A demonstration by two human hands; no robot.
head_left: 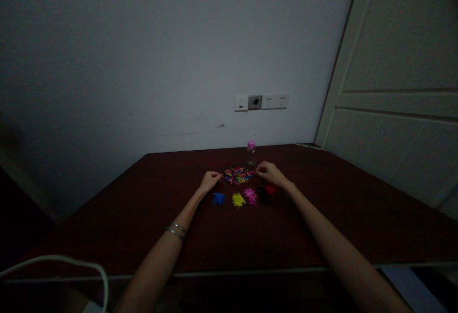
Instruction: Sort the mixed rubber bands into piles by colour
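Observation:
A mixed heap of small multicoloured pieces (237, 175) lies on the dark red table (322, 227). My left hand (210, 181) rests at the heap's left edge, fingers curled in a pinch. My right hand (270, 172) sits at its right edge, fingers also curled. What either hand holds is too small to make out. In front of the heap lie sorted little piles: blue (218, 199), yellow (238, 200), pink (250, 195), black (263, 194) and red (271, 189). Bangles circle my left wrist (175, 230).
A small clear bottle with a pink cap (251, 153) stands behind the heap. Wall sockets (261, 101) sit above the table. A white door (397, 93) is at the right. A white cable (71, 265) loops at the near left edge.

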